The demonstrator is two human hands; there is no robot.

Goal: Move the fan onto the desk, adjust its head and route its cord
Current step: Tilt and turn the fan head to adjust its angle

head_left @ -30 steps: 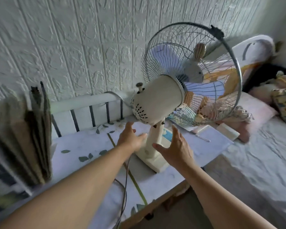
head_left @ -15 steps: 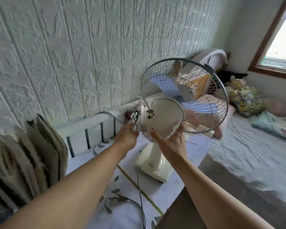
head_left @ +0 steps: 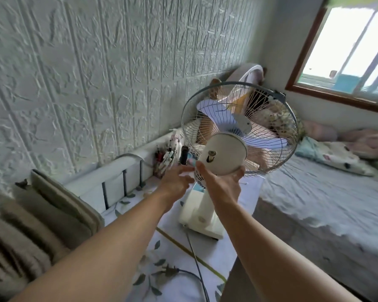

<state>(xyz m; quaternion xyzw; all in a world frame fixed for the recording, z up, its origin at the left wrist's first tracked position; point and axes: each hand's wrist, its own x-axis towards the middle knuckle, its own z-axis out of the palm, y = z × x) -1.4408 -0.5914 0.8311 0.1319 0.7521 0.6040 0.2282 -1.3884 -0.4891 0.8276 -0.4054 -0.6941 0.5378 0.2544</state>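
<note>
The cream desk fan [head_left: 224,152] stands on the leaf-patterned desk [head_left: 175,253], its base [head_left: 202,219] near the desk's right edge. The wire cage [head_left: 271,153] with pale blue blades faces away from me toward the bed, tilted upward. My right hand [head_left: 222,186] cups the round motor housing from below, thumb on its left side. Just left of the housing, my left hand [head_left: 175,184] is blurred, fingers spread, fingertips at the vents. The grey cord [head_left: 195,258] runs from the base toward me along the desk.
A white rail [head_left: 118,173] lines the desk's far side against the textured wall. A pen holder [head_left: 162,158] and a dark bottle [head_left: 183,154] stand behind the fan. Brown folded items [head_left: 42,216] sit at left. A bed [head_left: 314,205] and a window [head_left: 347,51] lie right.
Both hands rose from the base to the motor housing. The fan head has swung so its rear faces me and tilts up. My left hand has loosened off the housing.
</note>
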